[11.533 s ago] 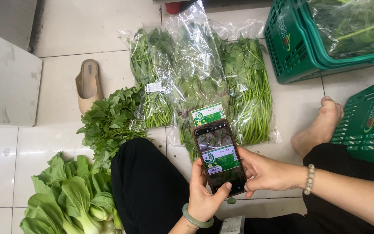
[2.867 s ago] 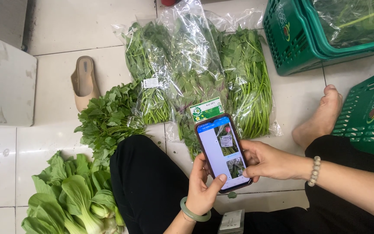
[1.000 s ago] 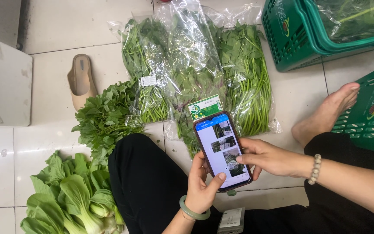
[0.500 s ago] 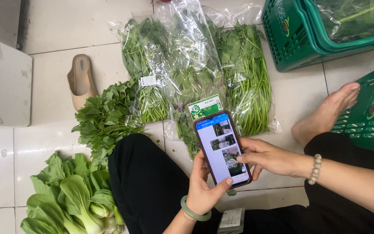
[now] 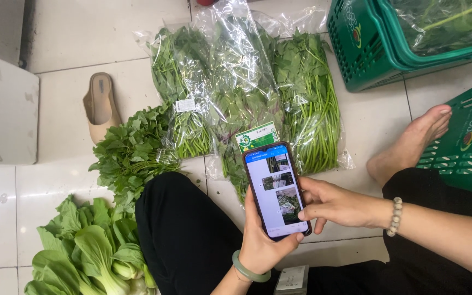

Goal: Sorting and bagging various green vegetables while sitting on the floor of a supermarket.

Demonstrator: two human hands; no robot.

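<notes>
My left hand (image 5: 263, 246) holds a dark smartphone (image 5: 277, 189) upright from below, with a green bangle on its wrist. The screen shows a white page with several small photos. My right hand (image 5: 337, 205), with a bead bracelet on the wrist, rests against the phone's right edge, thumb at the lower part of the screen. Just beyond the phone lie three clear plastic bags of long-stemmed green vegetables (image 5: 241, 87) on the tiled floor.
A loose bunch of leafy herbs (image 5: 129, 155) and several bok choy heads (image 5: 91, 251) lie at left. A beige slipper (image 5: 100, 105) sits on the floor. Green plastic baskets (image 5: 367, 49) (image 5: 468, 142) stand at right. My bare foot (image 5: 411, 145) rests beside them. My black-trousered knee (image 5: 187, 235) is bent below.
The phone screen changed from a camera picture of the bagged greens to a white page of photo thumbnails, which has scrolled. My foot shifted slightly. Both hands stay on the phone.
</notes>
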